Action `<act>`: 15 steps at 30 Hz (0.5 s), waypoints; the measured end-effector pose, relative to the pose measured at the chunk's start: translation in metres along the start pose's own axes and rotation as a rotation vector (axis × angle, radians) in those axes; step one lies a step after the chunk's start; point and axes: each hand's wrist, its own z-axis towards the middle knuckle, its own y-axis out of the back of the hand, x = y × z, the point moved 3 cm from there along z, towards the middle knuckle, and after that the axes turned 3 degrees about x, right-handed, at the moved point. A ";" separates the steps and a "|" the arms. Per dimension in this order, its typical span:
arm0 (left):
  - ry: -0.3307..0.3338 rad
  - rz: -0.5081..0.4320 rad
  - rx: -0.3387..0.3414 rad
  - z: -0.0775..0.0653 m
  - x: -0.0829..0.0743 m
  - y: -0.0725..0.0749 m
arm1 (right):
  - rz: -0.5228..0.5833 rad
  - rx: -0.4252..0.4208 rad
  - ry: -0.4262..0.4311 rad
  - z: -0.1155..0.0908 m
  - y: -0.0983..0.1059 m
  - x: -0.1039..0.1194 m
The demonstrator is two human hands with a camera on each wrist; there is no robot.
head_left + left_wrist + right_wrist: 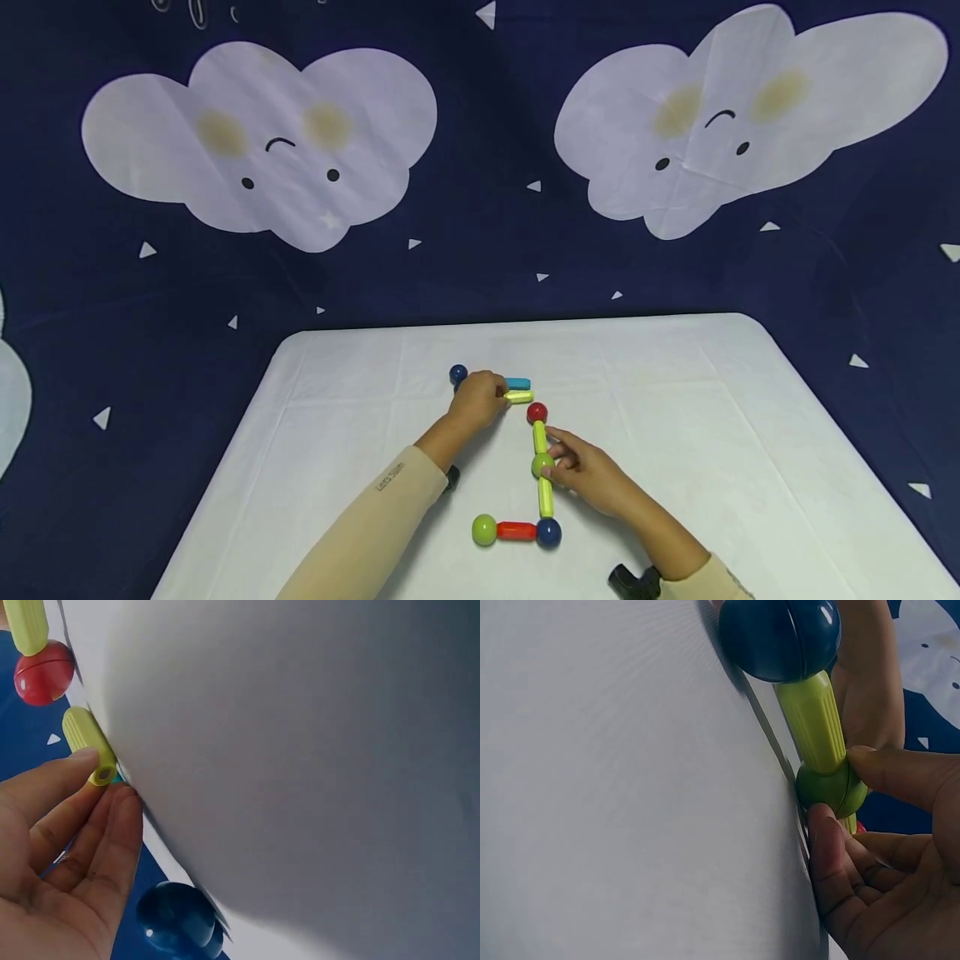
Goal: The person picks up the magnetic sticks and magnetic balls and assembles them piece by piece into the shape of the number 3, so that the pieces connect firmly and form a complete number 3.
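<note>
My left hand (478, 398) pinches a yellow-green rod (88, 742) between thumb and fingers, its hollow end towards the palm in the left wrist view. Just behind it lies a blue rod (518, 384). Two dark blue balls (174, 919) sit by that hand, one partly hidden. My right hand (588, 473) grips the green ball (829, 791) in the middle of a joined chain. From that ball one yellow-green rod (540, 437) runs up to a red ball (537, 412), another (810, 724) down to a dark blue ball (549, 532). A red rod (517, 531) links this one to a green ball (484, 530).
Everything lies on a white table (360, 433) with rounded far corners. Behind it hangs a dark blue cloth (480, 275) printed with clouds and small triangles. A black wrist camera mount (636, 582) shows by the right sleeve.
</note>
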 end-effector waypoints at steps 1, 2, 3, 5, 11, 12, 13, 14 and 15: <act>0.006 -0.003 0.003 -0.002 0.001 0.000 | -0.001 0.004 0.000 0.000 0.000 0.000; 0.010 -0.006 0.006 -0.004 0.003 0.001 | -0.005 0.007 -0.001 0.000 -0.001 0.000; 0.012 -0.005 0.010 -0.006 0.004 0.001 | -0.008 0.009 -0.002 0.001 -0.001 0.000; 0.014 0.001 0.017 -0.011 0.007 0.002 | -0.015 0.010 -0.004 0.001 -0.001 0.000; 0.007 0.008 0.016 -0.025 0.012 0.007 | -0.032 0.002 -0.017 0.001 -0.001 0.000; 0.009 0.004 0.015 -0.026 0.013 0.008 | -0.034 0.002 -0.020 0.001 -0.001 0.000; 0.010 -0.001 0.017 -0.028 0.013 0.009 | -0.039 0.002 -0.024 0.002 -0.001 0.000; 0.012 -0.005 0.018 -0.029 0.014 0.009 | -0.042 0.001 -0.030 0.002 -0.001 -0.001; 0.014 -0.012 0.021 -0.029 0.014 0.010 | -0.045 -0.001 -0.032 0.002 0.000 -0.001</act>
